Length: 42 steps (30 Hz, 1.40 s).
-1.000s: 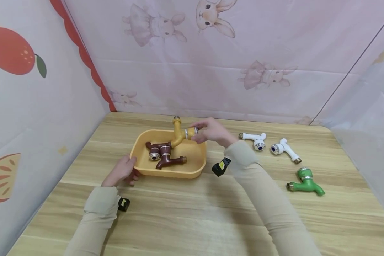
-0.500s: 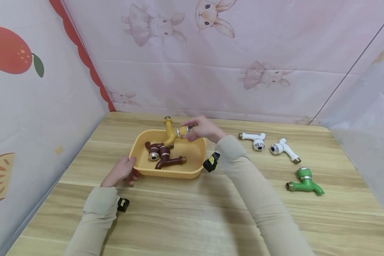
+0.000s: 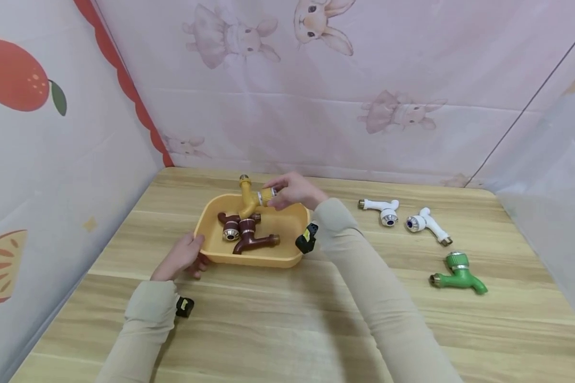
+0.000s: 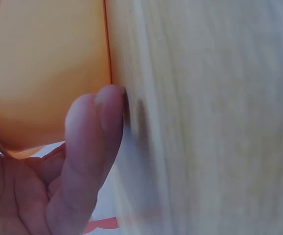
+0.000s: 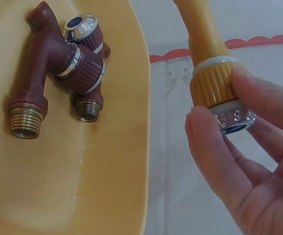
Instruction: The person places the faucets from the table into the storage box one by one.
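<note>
My right hand [image 3: 293, 191] pinches a yellow tap [image 3: 250, 201] by its ribbed knob, holding it above the far part of a yellow plastic basin [image 3: 268, 260]. In the right wrist view, thumb and fingertips press the knob [image 5: 212, 85] from either side. Two dark-red taps lie in the basin: one tap [image 3: 256, 242] in front, another tap [image 3: 230, 226] behind it, partly overlapped. My left hand [image 3: 184, 255] holds the basin's near left corner, thumb at the rim and fingers against the outside. In the left wrist view, the fingers [image 4: 85, 147] touch the basin wall [image 4: 48, 73] near the tabletop.
On the wooden table [image 3: 268, 330], two white taps lie to the right, one tap [image 3: 380, 207] left of the other tap [image 3: 428, 226]. Nearer and farther right lies a green tap [image 3: 459, 276]. Printed cloth walls [image 3: 287, 127] stand along the table's back and sides.
My right hand has moved left with the yellow tap, from the basin's right side to above its far middle. The left hand and the basin have stayed put.
</note>
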### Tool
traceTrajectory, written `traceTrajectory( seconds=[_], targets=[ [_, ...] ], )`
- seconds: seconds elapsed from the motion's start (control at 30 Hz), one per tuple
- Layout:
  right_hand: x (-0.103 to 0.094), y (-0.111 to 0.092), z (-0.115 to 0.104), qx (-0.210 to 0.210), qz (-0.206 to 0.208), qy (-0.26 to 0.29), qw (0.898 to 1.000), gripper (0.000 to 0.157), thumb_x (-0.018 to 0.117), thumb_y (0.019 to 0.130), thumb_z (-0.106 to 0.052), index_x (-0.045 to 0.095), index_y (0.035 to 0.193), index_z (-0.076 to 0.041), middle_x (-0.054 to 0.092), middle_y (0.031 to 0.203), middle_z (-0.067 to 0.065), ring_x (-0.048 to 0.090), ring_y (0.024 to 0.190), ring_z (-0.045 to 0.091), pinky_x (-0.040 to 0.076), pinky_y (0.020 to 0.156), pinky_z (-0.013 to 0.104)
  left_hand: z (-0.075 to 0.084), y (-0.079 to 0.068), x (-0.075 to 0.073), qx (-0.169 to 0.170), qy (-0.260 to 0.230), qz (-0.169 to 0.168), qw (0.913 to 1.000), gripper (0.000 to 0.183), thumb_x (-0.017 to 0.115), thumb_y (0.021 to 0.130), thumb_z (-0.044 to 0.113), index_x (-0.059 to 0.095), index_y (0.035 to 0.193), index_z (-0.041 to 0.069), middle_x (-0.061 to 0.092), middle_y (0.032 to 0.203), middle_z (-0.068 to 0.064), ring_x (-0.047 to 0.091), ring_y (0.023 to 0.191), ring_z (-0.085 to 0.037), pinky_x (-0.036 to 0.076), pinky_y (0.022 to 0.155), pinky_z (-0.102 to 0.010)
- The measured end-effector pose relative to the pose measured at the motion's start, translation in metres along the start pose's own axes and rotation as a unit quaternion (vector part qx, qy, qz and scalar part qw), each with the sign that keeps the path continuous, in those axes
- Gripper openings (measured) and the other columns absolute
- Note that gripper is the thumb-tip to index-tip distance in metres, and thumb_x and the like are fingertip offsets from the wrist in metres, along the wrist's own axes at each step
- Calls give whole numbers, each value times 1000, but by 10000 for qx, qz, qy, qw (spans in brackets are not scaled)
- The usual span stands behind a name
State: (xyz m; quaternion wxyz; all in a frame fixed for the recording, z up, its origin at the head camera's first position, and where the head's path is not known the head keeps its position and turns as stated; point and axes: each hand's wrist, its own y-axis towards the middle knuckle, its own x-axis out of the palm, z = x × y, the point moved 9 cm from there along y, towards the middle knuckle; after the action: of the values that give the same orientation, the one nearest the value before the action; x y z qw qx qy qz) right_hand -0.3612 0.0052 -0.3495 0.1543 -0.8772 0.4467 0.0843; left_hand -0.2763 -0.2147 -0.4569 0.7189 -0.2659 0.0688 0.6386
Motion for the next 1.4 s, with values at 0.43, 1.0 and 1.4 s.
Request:
traceTrajectory(
  seconds=[0.43, 1.0, 1.4],
  targets=[
    [12, 17, 5, 222, -222, -196, 9993, 52, 66, 76, 9, 52, 125, 0, 50, 117, 21, 60, 69, 19, 55, 75, 33, 5, -4, -3, 97, -37, 84, 9999, 41, 22, 99, 23, 35, 119, -10, 56, 77, -20, 56, 56, -22, 54, 47, -39],
    [26, 33, 8, 215, -311, -306, 9988, 48, 65, 76, 10, 54, 122, 0, 48, 118, 26, 54, 99, 43, 55, 72, 28, 3, -3, -2, 181, -62, 65, 9998, 39, 22, 99, 21, 35, 117, -11, 56, 77, -20, 56, 56, -23, 54, 47, -39],
    [38, 40, 9, 137, -458, -640, 9968, 46, 64, 76, 11, 57, 120, -2, 51, 116, 17, 61, 89, 36, 55, 70, 27, 4, -1, -2, 198, -138, 163, 9996, 37, 23, 99, 21, 36, 114, -10, 56, 75, -19, 56, 54, -21, 53, 44, -37]
  ],
)
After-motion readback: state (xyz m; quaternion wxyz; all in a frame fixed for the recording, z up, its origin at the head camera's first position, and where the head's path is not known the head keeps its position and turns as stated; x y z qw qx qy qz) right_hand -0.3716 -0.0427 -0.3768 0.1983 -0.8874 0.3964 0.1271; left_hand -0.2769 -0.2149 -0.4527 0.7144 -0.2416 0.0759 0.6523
